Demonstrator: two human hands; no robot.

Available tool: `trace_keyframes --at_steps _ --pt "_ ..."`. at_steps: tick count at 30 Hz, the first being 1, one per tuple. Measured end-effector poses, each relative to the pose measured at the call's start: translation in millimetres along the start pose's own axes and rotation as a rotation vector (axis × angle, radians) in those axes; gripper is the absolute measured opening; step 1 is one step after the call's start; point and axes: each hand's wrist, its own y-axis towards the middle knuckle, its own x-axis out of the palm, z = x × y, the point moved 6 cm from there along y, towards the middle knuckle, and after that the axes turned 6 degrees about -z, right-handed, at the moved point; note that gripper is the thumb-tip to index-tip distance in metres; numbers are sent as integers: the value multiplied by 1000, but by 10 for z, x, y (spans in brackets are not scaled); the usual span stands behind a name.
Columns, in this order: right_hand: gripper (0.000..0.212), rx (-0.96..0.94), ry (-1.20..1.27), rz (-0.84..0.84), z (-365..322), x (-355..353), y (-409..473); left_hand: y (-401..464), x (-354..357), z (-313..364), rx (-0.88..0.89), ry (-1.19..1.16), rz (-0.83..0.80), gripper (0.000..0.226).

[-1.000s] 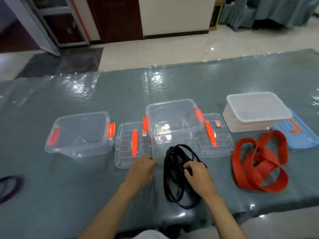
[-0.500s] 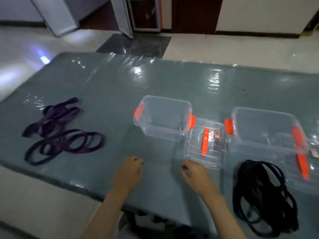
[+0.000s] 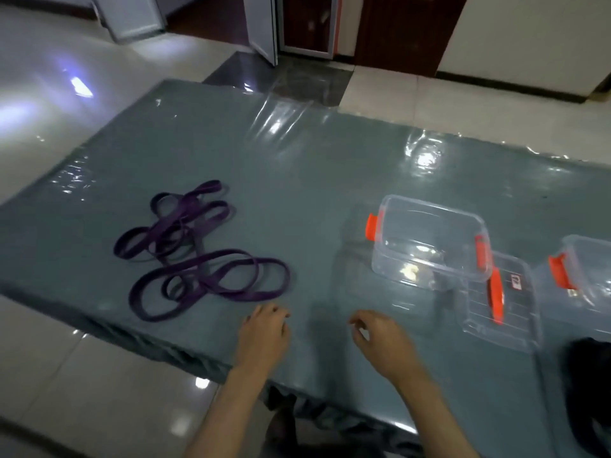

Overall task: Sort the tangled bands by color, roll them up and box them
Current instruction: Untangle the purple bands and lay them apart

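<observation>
- One tangle of purple bands (image 3: 195, 252) lies on the left of the worktop (image 3: 297, 166), near its front edge; how many bands, I cannot tell.
- One black bundle (image 3: 591, 385) shows at the near right edge.
- Two clear boxes with orange latches: one (image 3: 429, 241) right of centre, one (image 3: 588, 279) cut off far right.
- One clear lid (image 3: 502, 299) lies between them.
- Left hand (image 3: 263, 338) and right hand (image 3: 385, 345) hover loosely curled, each grip holding nothing.

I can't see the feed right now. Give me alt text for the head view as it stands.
Both hands hover empty over the near edge of the grey-green table, the left hand close to a tangle of purple bands and the right hand loosely curled. Right of them sit an empty clear box with orange latches, its lid, a second clear box and black bands at the frame edge.
</observation>
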Motion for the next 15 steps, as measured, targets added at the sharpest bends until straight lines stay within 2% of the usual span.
trace_keyframes --at_steps 3,10,15 --pt "12 -1 -21 -5 -216 86 73 -20 -48 -227 -102 2 -1 26" --pt "12 -29 26 -40 -521 329 461 119 -247 -636 -133 91 -72 29" --pt "13 -95 79 -68 -898 598 898 261 -512 -1164 -206 131 8 25"
